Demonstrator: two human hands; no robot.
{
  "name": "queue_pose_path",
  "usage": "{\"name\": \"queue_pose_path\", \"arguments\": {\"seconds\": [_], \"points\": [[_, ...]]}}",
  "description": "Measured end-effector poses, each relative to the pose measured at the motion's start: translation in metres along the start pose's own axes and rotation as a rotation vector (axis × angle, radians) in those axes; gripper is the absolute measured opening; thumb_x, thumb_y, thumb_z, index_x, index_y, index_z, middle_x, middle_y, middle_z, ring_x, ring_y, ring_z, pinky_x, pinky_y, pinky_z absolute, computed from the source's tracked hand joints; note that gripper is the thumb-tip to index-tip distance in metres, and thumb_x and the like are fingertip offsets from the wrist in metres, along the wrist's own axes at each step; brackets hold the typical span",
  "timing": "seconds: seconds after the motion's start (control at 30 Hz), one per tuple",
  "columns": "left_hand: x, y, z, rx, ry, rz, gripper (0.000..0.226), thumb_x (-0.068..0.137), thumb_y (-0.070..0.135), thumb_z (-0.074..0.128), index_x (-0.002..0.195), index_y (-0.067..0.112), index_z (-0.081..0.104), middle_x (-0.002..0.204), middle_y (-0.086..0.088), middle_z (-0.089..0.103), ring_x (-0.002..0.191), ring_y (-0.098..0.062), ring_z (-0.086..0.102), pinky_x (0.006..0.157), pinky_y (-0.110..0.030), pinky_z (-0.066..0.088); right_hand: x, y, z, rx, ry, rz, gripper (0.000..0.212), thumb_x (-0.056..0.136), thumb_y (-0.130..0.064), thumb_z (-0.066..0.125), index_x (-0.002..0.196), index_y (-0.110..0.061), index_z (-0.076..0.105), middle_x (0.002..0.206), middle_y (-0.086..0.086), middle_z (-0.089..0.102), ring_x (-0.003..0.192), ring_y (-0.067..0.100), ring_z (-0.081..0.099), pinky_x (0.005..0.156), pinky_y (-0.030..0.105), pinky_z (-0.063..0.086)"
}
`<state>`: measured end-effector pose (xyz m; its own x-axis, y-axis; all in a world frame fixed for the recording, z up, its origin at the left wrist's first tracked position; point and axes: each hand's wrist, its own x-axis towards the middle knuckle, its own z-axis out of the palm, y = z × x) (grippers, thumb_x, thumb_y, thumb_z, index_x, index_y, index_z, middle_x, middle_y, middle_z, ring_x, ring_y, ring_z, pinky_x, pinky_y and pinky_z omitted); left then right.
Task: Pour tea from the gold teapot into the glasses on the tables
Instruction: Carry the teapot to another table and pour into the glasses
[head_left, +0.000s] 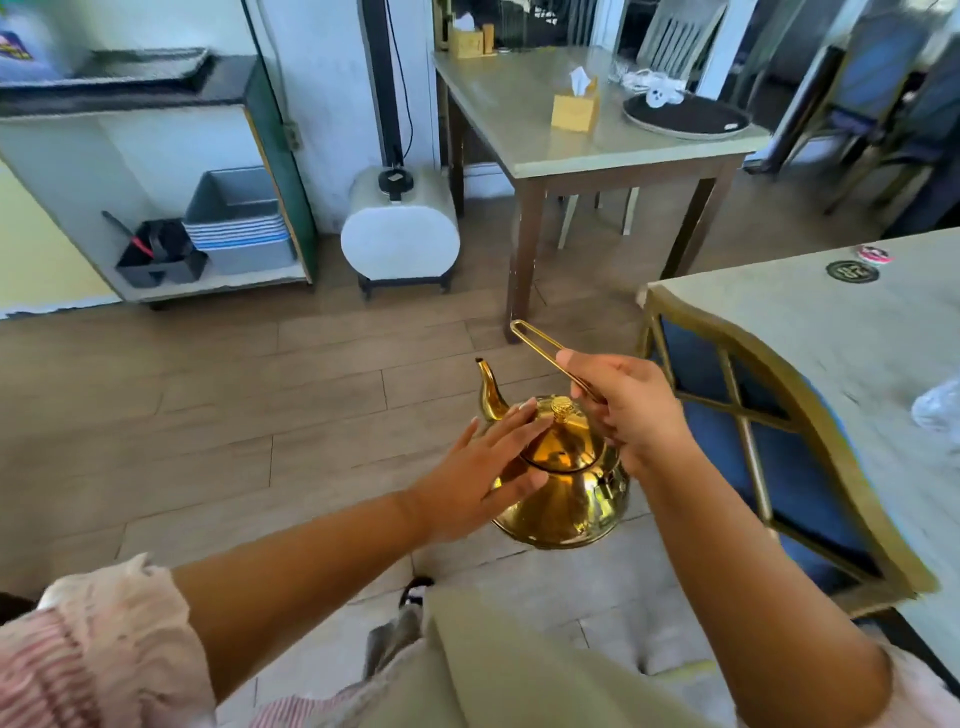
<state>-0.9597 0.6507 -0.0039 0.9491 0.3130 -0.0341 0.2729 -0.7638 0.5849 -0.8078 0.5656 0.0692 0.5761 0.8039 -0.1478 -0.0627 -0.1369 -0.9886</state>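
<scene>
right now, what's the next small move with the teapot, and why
Probably swing the teapot right, over the near table. It hangs above the floor, right hand holding the handle, left hand flat on the lid, with no glass under the spout.

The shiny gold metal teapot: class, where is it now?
Head view, lower centre: the gold metal teapot hangs above the wooden floor, its handle gripped by the right hand, left hand touching its shoulder, beside the blue-padded chair.

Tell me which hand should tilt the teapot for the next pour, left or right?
Right. The right hand grips the gold teapot by its wire handle, so it can tilt the spout. The left hand rests flat, fingers straight against the lid, likely better for steadying it.
</scene>
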Motion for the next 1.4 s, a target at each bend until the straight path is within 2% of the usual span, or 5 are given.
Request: {"name": "queue_pose_path", "arguments": {"seconds": [0.37, 0.67, 0.83, 1.13, 1.4], "points": [[0.147, -0.134, -0.116, 0.002, -0.138, 0.111, 0.059, 0.093, 0.051, 0.029, 0.146, 0.037, 0.007, 0.157, 0.014, -0.004, 0.135, 0.006, -0.012, 0.109, -0.026, -0.016, 0.183, -0.029, 0.056, 0.149, 0.23, -0.002, 0.051, 0.087, -0.025, 0.067, 0.038, -0.021, 0.05, 0.035, -0.007, 0.034, 0.031, 0.007, 0.025, 0.035, 0.016, 0.023], [0.308, -0.196, -0.156, -0.009, -0.238, 0.248, 0.057, 0.094, 0.051, 0.03, 0.143, 0.043, 0.004, 0.157, 0.015, -0.004, 0.138, 0.007, -0.013, 0.112, -0.03, -0.015, 0.33, -0.041, 0.023, 0.186, 0.408, 0.006, 0.055, 0.086, -0.025, 0.068, 0.033, -0.019, 0.051, 0.035, -0.006, 0.034, 0.029, 0.007, 0.022, 0.033, 0.015, 0.019], [0.409, -0.211, -0.163, -0.004, -0.251, 0.374, 0.06, 0.084, 0.071, 0.014, 0.139, 0.052, -0.003, 0.154, 0.021, -0.007, 0.138, 0.011, -0.015, 0.113, -0.026, -0.012, 0.401, -0.057, -0.016, 0.155, 0.496, 0.016, 0.044, 0.086, -0.028, 0.068, 0.045, -0.017, 0.055, 0.034, -0.007, 0.035, 0.032, 0.008, 0.026, 0.036, 0.017, 0.024], [0.574, -0.211, -0.181, -0.019, -0.415, 0.584, 0.062, 0.084, 0.069, 0.013, 0.141, 0.047, 0.0, 0.155, 0.02, -0.005, 0.139, 0.01, -0.014, 0.113, -0.028, -0.012, 0.498, -0.076, -0.081, 0.206, 0.772, 0.012, 0.04, 0.086, -0.024, 0.068, 0.05, -0.011, 0.054, 0.035, -0.006, 0.033, 0.03, 0.005, 0.025, 0.034, 0.015, 0.023], [0.711, -0.192, -0.172, 0.066, -0.642, 0.895, 0.072, 0.08, 0.073, 0.01, 0.144, 0.042, 0.0, 0.156, 0.018, -0.009, 0.139, 0.009, -0.015, 0.112, -0.032, -0.015, 0.55, -0.081, -0.136, 0.287, 1.111, 0.014, 0.041, 0.084, -0.025, 0.07, 0.048, -0.013, 0.055, 0.033, -0.007, 0.032, 0.027, 0.005, 0.023, 0.032, 0.014, 0.019]]}}
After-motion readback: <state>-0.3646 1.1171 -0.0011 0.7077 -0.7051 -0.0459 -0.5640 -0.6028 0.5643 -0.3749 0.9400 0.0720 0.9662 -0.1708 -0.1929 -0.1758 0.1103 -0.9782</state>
